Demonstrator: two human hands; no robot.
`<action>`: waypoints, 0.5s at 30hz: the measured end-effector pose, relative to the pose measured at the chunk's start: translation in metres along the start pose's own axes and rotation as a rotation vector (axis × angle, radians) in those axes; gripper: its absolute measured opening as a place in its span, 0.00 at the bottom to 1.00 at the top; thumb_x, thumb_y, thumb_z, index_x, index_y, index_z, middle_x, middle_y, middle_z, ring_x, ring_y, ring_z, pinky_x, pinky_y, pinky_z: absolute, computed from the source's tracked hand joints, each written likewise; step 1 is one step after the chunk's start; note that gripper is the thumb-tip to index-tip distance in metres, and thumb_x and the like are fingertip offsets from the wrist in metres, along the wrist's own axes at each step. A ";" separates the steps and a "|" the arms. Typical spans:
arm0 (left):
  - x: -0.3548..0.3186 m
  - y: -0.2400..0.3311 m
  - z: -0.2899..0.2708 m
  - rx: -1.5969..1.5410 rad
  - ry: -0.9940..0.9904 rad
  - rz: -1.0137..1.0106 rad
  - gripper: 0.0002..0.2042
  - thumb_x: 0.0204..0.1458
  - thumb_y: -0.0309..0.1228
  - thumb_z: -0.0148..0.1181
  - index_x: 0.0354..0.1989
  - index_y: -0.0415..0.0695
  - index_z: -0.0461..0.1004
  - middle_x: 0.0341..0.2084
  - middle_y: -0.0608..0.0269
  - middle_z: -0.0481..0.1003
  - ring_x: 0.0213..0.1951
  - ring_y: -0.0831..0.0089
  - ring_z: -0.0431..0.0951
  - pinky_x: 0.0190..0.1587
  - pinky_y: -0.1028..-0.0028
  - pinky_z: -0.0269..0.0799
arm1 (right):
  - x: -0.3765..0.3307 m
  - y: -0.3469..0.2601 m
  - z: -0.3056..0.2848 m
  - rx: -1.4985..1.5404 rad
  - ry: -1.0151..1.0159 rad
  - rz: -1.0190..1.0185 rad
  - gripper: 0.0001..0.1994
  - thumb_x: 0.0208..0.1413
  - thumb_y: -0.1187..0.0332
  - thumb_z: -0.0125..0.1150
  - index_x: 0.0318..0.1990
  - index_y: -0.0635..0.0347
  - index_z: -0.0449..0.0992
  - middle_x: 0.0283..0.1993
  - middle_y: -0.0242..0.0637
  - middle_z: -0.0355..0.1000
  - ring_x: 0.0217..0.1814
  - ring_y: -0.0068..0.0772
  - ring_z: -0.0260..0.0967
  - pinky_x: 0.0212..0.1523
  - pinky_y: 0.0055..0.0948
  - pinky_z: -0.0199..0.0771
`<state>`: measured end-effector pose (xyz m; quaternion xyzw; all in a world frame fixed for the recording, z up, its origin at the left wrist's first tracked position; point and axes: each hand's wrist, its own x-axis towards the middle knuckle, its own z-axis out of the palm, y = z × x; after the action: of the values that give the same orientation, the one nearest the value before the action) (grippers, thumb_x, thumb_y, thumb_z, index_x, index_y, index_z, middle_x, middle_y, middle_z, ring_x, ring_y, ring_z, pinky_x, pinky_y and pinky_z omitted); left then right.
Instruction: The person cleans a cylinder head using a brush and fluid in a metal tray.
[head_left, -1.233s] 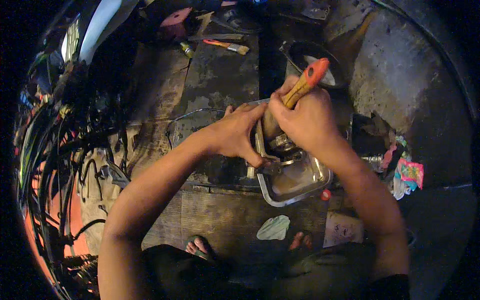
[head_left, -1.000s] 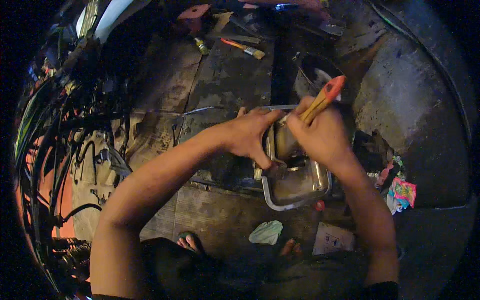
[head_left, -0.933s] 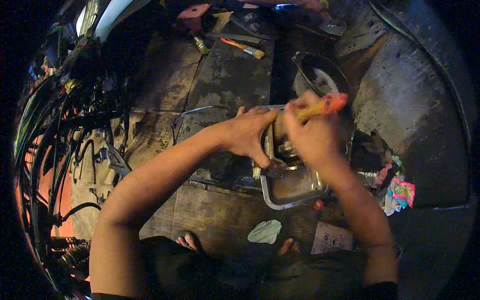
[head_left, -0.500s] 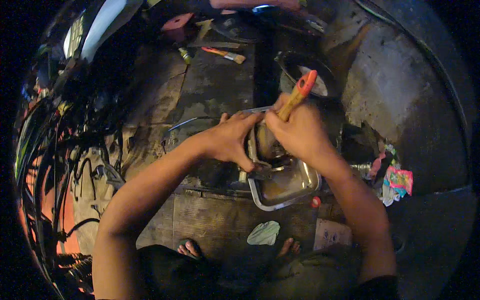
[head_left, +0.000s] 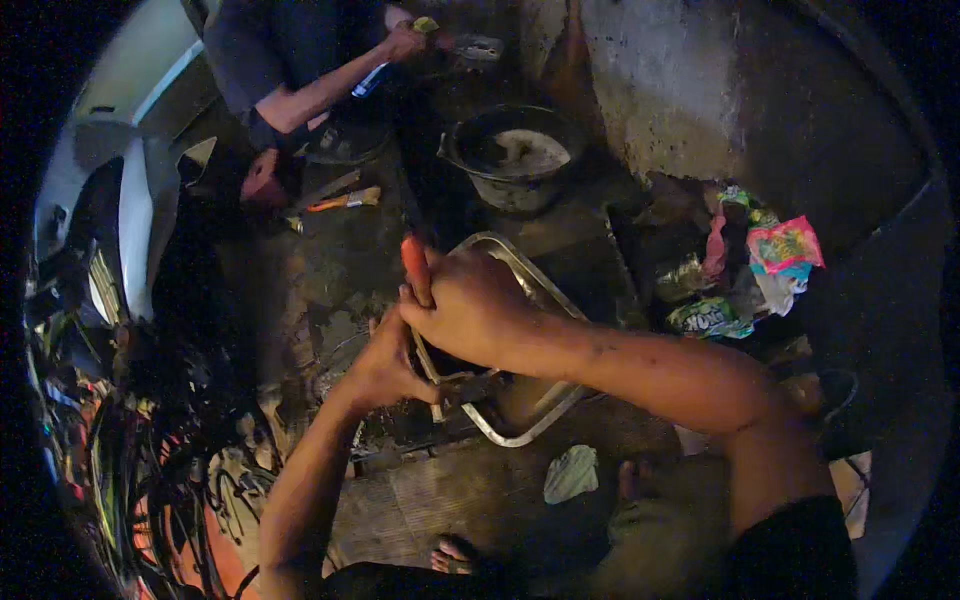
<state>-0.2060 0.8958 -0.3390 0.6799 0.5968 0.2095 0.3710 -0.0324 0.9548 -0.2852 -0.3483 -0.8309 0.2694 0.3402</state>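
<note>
My right hand (head_left: 475, 305) is wrapped around the brush (head_left: 415, 265), its orange handle end poking up past my thumb; the bristles are hidden behind my fist, so I can't say what they touch. My left hand (head_left: 385, 370) grips the left edge of a metal part (head_left: 427, 365), thumb and fingers spread along it. That part sits, as far as I can see, at the left side of the metal tray (head_left: 522, 440); a dark bucket (head_left: 515, 195) stands beyond.
</note>
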 end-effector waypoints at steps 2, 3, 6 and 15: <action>-0.007 0.001 -0.003 0.073 -0.003 -0.048 0.56 0.18 0.41 0.76 0.63 0.41 0.52 0.56 0.52 0.63 0.63 0.56 0.59 0.65 0.54 0.39 | -0.012 0.006 0.009 0.047 -0.072 0.008 0.14 0.49 0.59 0.59 0.32 0.63 0.76 0.24 0.49 0.74 0.28 0.53 0.73 0.31 0.45 0.72; -0.005 -0.009 0.003 0.008 0.024 0.020 0.55 0.18 0.41 0.76 0.63 0.41 0.53 0.56 0.53 0.64 0.62 0.56 0.59 0.65 0.56 0.40 | -0.014 0.006 0.006 0.073 -0.098 -0.041 0.14 0.48 0.59 0.59 0.32 0.63 0.76 0.23 0.50 0.73 0.27 0.54 0.73 0.30 0.45 0.72; -0.004 -0.006 0.003 -0.028 0.027 0.064 0.54 0.19 0.41 0.76 0.62 0.40 0.55 0.55 0.54 0.65 0.61 0.56 0.61 0.65 0.58 0.42 | 0.011 0.001 -0.017 0.066 -0.297 0.085 0.15 0.47 0.59 0.60 0.30 0.65 0.76 0.20 0.51 0.72 0.27 0.55 0.73 0.29 0.47 0.73; -0.004 0.001 -0.001 -0.063 -0.026 -0.030 0.49 0.21 0.34 0.76 0.59 0.39 0.56 0.55 0.54 0.65 0.59 0.62 0.64 0.65 0.61 0.49 | 0.002 0.001 0.003 0.002 -0.203 -0.036 0.16 0.47 0.57 0.59 0.34 0.63 0.75 0.26 0.51 0.74 0.30 0.55 0.74 0.33 0.49 0.73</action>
<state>-0.2066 0.8922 -0.3371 0.6617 0.5951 0.2136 0.4031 -0.0352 0.9566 -0.2869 -0.3039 -0.8670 0.2980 0.2593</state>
